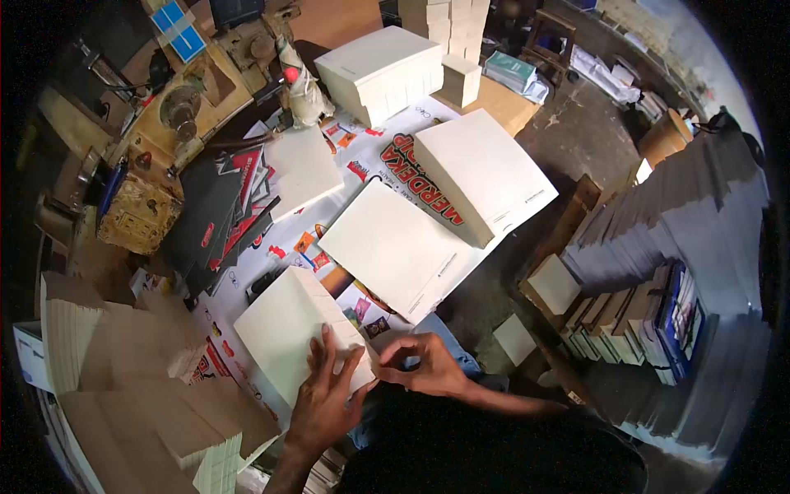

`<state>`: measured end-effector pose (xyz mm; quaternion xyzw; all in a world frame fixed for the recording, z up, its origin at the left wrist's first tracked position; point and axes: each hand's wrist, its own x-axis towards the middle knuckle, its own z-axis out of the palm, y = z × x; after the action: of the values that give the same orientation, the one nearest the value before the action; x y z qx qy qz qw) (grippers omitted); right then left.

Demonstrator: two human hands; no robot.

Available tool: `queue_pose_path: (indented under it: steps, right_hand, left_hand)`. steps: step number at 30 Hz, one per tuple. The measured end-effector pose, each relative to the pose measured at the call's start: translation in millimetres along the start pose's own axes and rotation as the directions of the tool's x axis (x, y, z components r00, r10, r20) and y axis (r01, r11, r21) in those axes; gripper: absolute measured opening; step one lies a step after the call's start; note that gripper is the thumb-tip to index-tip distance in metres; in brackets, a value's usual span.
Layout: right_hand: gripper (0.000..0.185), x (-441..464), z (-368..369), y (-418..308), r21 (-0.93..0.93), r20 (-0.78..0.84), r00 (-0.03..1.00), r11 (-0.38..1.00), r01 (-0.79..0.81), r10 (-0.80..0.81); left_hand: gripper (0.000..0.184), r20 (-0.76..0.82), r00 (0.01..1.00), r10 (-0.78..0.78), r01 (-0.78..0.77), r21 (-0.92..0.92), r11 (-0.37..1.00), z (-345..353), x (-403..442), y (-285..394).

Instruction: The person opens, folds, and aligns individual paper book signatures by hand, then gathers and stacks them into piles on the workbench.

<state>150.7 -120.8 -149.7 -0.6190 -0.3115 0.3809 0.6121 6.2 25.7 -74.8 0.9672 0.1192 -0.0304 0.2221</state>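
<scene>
Head view: two hands at a pale block of pages

The left hand (323,385) lay with its fingers open and spread on the block of pages (280,325), which rested at the near edge of the table. The right hand (432,370) curled in at the block's near right corner, thumb and forefinger close together; I could not tell whether they gripped anything.

On the right, a wood-edged holder (581,206) contained a row of books (617,329), upright or leaning, with a blue-covered one at its right end. Grey paper stacks (679,218) rose beside them. At the far left stood a stained yellowish box (140,214); its contents could not be made out.

A printed sheet (403,123) lettered "MERDEKA" covered the table. On it lay a flat pale block (395,247), a thick one (485,173) farther right, and another (378,74) at the far side. Dark sheets (197,218) with red print fanned out on the left, near a worn machine (218,90). Brown-topped stacks (140,337) filled the near left. Beyond, a stool (550,37) stood on the dark floor (568,123).
</scene>
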Motion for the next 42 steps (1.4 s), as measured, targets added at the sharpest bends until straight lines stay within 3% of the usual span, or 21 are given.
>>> queue_pose_path:
  steps: [4,6,11,14,15,17,19,22,23,24,25,26,27,29,30,32,35,38,40,41,42]
  right_hand:
    - [0.014,-0.9,-1.6,-12.6,0.202,0.053,0.966,0.945,-0.258,0.253]
    - [0.014,-1.1,-0.9,-4.2,-0.031,-0.007,1.000,0.999,0.012,-0.012]
    - [0.013,-3.8,-1.9,-1.6,-0.043,0.052,0.999,0.999,-0.007,0.009]
    - [0.020,-15.2,12.3,8.8,-0.108,-0.134,0.973,0.979,0.174,-0.188]
    - [0.023,-14.7,20.2,17.7,-0.272,-0.213,0.926,0.929,0.249,-0.310]
    - [0.029,-15.3,31.3,15.2,-0.286,-0.301,0.897,0.928,0.240,-0.325]
    - [0.040,-17.3,36.0,21.8,-0.268,-0.274,0.929,0.948,0.173,-0.248]
    - [0.050,-8.5,45.0,24.5,-0.281,-0.281,0.888,0.916,0.287,-0.364]
    - [0.055,-7.0,47.4,22.9,-0.422,-0.261,0.866,0.857,0.295,-0.427]
    - [0.060,-5.7,50.0,20.3,-0.551,-0.231,0.844,0.780,0.297,-0.484]
    - [0.065,-2.6,51.9,16.9,-0.666,-0.187,0.821,0.684,0.297,-0.539]
    - [0.073,-2.8,46.6,7.2,-0.724,-0.031,0.818,0.577,0.378,-0.574]
    - [0.073,4.9,44.6,7.5,-0.720,-0.028,0.819,0.580,0.381,-0.573]
    - [0.072,23.3,40.6,8.0,-0.513,0.404,0.757,0.558,0.653,-0.514]
    - [0.072,22.3,41.9,6.0,-0.524,0.438,0.761,0.552,0.649,-0.479]
    - [0.070,22.1,38.0,13.9,-0.549,0.444,0.718,0.471,0.690,-0.536]
    - [0.058,12.5,25.4,5.7,-0.552,0.429,0.656,0.395,0.734,-0.621]
    - [0.060,-9.8,1.5,10.5,-0.469,0.330,0.744,0.583,0.664,-0.582]
    - [0.064,-23.0,-10.0,3.2,-0.543,0.308,0.869,0.678,0.495,-0.388]
    - [0.065,-20.4,6.1,2.5,-0.567,0.092,0.776,0.608,0.556,-0.624]
    - [0.059,-19.2,12.9,20.5,-0.599,0.059,0.808,0.627,0.499,-0.587]
  left_hand:
    - [0.055,0.038,0.997,0.064,-0.069,0.157,0.985,4.0,-4.5,0.1]
    - [0.054,0.065,0.994,0.083,-0.096,0.225,0.970,8.4,-7.3,-2.7]
    - [0.050,0.008,0.969,0.246,-0.217,0.501,0.838,27.6,-9.6,-12.3]
    - [0.054,0.062,0.971,0.233,-0.216,0.653,0.726,18.7,-9.1,-5.1]
    - [0.057,0.013,0.979,0.205,-0.176,0.573,0.800,21.8,-6.2,-6.4]
    - [0.056,-0.012,0.987,0.162,-0.133,0.519,0.845,24.2,-2.7,-6.9]
    - [0.056,-0.017,0.992,0.128,-0.105,0.475,0.874,22.7,-1.3,-2.0]
    - [0.055,-0.088,0.989,0.116,-0.073,0.385,0.920,26.6,-3.4,-3.5]
    - [0.055,-0.148,0.982,0.119,-0.065,0.328,0.942,27.1,-3.2,-4.4]
    - [0.054,-0.178,0.984,0.028,-0.015,0.073,0.997,17.6,-3.9,-1.2]
    - [0.054,-0.179,0.983,0.026,-0.012,0.077,0.997,14.5,-9.3,-5.0]
    - [0.047,-0.351,0.931,-0.104,0.056,-0.145,0.988,11.2,-21.7,-9.5]
    - [0.040,-0.476,0.840,-0.260,0.078,-0.367,0.927,8.6,-36.5,-13.6]
    - [0.029,-0.669,0.618,-0.413,-0.011,-0.532,0.847,31.1,-65.7,-33.4]
    - [0.027,-0.713,0.527,-0.463,-0.058,-0.573,0.817,36.7,-71.3,-36.2]
    - [0.031,-0.723,0.178,-0.668,0.008,-0.678,0.735,48.0,-72.9,-29.1]
    - [0.038,-0.527,0.208,-0.824,0.108,-0.825,0.554,114.8,-107.4,-18.8]
    - [0.050,-0.286,0.296,-0.911,0.125,-0.934,0.334,136.9,-114.3,0.7]
    - [0.059,0.083,0.481,-0.873,0.065,-0.996,-0.059,111.4,-100.7,12.5]
    - [0.062,0.201,0.532,-0.823,0.066,-0.978,-0.197,101.5,-94.9,16.7]
    - [0.065,0.225,0.597,-0.770,-0.001,-0.960,-0.282,94.2,-90.6,16.5]
